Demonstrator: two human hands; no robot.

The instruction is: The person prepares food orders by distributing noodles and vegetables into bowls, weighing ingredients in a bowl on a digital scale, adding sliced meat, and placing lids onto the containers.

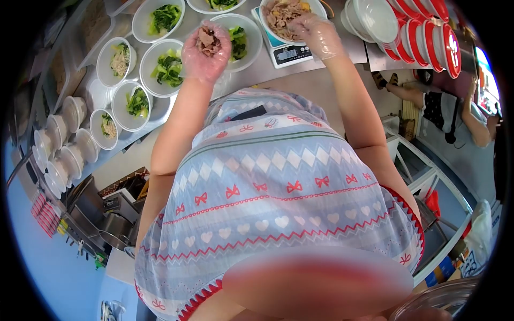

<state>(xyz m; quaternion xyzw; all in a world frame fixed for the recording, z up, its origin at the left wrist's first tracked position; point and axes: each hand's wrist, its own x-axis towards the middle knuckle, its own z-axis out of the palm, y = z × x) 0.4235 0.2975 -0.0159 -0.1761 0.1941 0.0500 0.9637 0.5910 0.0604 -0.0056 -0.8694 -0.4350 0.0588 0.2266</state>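
Note:
My left hand (202, 67), in a clear plastic glove, is turned palm up with a small heap of cooked meat pieces (209, 41) cupped in it. It is above white bowls of leafy greens and partly covers one bowl (254, 40). My right hand (324, 38), also gloved, reaches into a white bowl of sliced meat (281, 18). Its fingers are bent together at the meat, and their tips are hard to make out. That bowl rests on a digital kitchen scale (292, 55) with a lit display.
Several bowls of greens (170, 69) stand at the left, some topped with pale shreds (120, 60). Stacked lidded tubs (74, 113) line the far left. White bowls (375, 18) and red-and-white containers (428, 45) are stacked right. Another person (441, 109) is at the far right.

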